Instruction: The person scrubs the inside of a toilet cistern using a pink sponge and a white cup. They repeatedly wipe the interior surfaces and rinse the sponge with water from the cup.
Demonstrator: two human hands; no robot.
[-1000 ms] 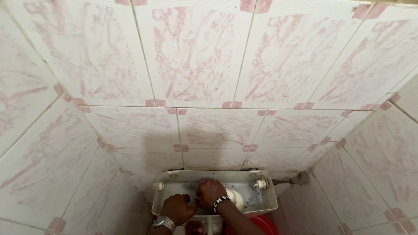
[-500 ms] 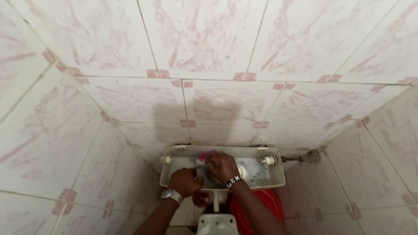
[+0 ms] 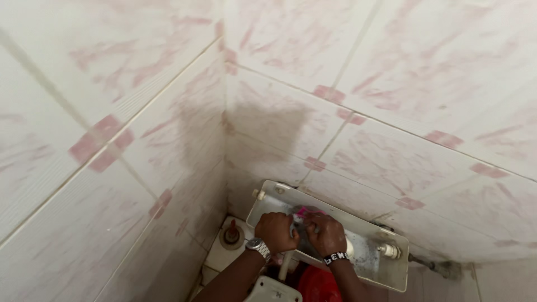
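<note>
Fingers of left hand (image 3: pixel 276 231) grip cistern (image 3: pixel 391 274) rim; right hand (image 3: pixel 326 235) inside.

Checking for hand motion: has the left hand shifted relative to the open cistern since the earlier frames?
Yes. The left hand has moved from the front rim of the cistern up over it, meeting the right hand.

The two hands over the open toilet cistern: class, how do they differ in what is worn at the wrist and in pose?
The left hand has a silver metal watch at its wrist; the right hand has a dark band with pale markings. The left hand is a closed fist at the open toilet cistern front rim; the right hand reaches further in, beside something pink. Both are bare and close together.
</note>
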